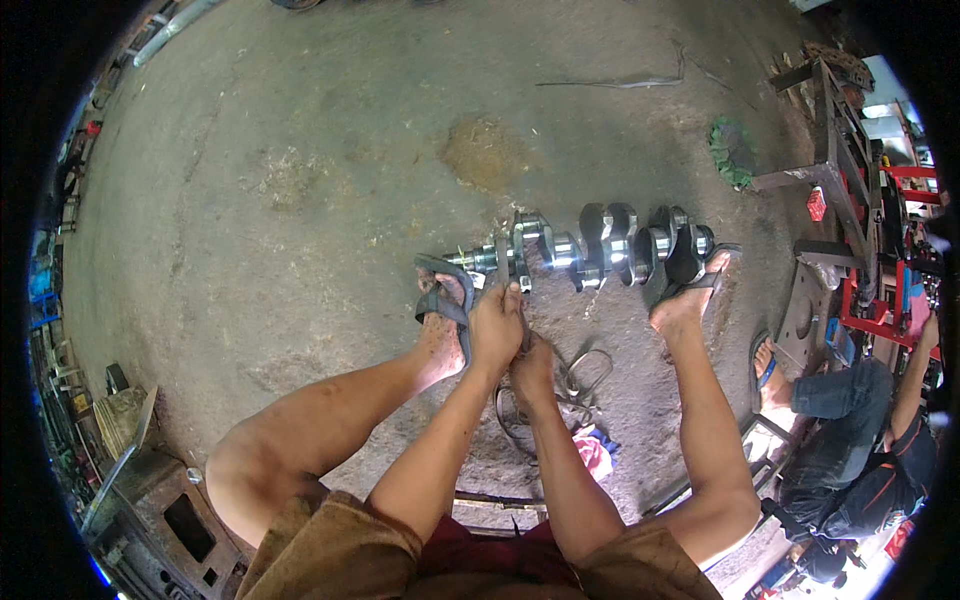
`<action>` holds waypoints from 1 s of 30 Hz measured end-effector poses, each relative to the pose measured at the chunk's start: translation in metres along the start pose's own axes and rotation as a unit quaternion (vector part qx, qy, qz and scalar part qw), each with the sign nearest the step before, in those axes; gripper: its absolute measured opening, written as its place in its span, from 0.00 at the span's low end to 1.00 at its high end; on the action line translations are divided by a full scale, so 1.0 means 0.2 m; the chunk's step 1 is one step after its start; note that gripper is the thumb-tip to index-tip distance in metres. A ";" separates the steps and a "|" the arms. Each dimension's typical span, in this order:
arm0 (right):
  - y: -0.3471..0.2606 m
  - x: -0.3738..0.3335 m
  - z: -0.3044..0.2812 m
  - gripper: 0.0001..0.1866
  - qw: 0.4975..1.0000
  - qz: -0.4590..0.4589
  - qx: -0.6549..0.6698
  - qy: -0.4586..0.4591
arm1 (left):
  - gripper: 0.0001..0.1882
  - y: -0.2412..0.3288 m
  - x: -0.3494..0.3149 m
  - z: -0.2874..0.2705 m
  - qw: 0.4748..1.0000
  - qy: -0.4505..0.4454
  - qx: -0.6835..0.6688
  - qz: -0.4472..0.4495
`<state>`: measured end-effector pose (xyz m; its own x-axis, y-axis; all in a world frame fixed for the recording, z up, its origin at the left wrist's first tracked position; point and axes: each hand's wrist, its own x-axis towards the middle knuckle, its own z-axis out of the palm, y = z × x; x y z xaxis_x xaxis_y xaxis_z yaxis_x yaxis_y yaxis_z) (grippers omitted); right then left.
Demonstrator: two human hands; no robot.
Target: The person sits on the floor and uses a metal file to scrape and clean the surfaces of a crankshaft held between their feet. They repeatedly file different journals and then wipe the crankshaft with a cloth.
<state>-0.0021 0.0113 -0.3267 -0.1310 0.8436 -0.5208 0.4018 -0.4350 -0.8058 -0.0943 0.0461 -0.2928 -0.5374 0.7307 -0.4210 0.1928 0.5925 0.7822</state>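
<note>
A shiny metal crankshaft point(622, 245) lies crosswise on the floor, between and against my sandalled feet. Around its left part, beside the first web, runs a narrow dark strap point(502, 255). My left hand point(495, 325) is closed on the strap just below the shaft, thumb on top. Lower and slightly to the right, my right hand point(532, 375) is closed too, with a dark end of the strap at its fingers; most of its grip is hidden. My left sandal point(445, 285) touches the shaft's thin end, and my right sandal point(705, 280) sits at its thick end.
A loose coiled belt point(590, 375) and a pink cloth point(594, 455) lie on the floor by my right forearm. At right stand a metal frame point(830, 150), a green rag point(732, 152) and a seated person point(850, 430). A rusty metal housing point(170, 520) is at lower left.
</note>
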 end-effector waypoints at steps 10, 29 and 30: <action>-0.17 -0.38 -0.15 0.10 0.995 0.057 -0.077 0.007 | 0.22 -0.08 0.46 0.04 0.985 -0.041 -0.160 -0.046; 0.00 0.03 0.02 0.10 0.999 0.037 0.002 0.009 | 0.20 -0.03 -0.01 -0.01 0.996 -0.018 -0.071 -0.051; -0.02 0.00 0.00 0.10 0.998 0.047 -0.030 0.012 | 0.20 -0.04 0.01 0.00 0.996 -0.012 -0.069 -0.046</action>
<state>-0.0032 0.0127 -0.3226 -0.0679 0.8076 -0.5858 0.4641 -0.4942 -0.7351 -0.0967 0.0425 -0.3003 -0.5277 0.6844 -0.5031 0.0276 0.6058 0.7951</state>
